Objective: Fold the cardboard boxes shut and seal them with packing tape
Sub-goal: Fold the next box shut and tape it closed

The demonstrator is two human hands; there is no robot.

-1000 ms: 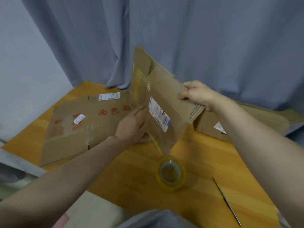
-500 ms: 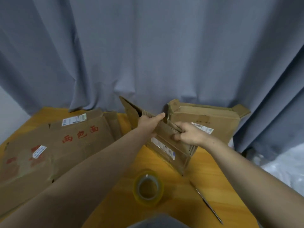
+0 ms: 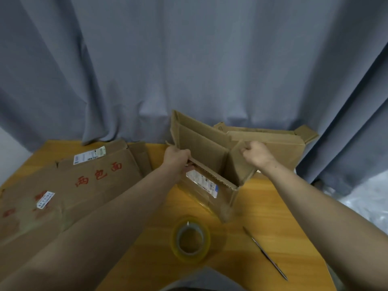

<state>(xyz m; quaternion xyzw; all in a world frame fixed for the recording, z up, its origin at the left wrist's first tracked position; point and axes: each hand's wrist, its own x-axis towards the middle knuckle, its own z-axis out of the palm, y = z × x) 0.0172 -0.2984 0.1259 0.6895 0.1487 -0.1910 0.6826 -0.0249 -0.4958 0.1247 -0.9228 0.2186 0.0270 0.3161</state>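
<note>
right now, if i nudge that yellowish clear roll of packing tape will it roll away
Probably not: the yellowish roll of packing tape lies flat on the smooth wooden table, so it should slide. Its wide ring of tape looks stiff, unlikely to crush when gripped.

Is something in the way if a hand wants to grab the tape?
Nothing visible. The tape lies on the table just in front of the box. The thin tool lies to its right, apart from it. But the left hand and right hand both grip the box.

hands (image 3: 216,157) gripping box (image 3: 206,156) — tape roll (image 3: 190,240) near
</note>
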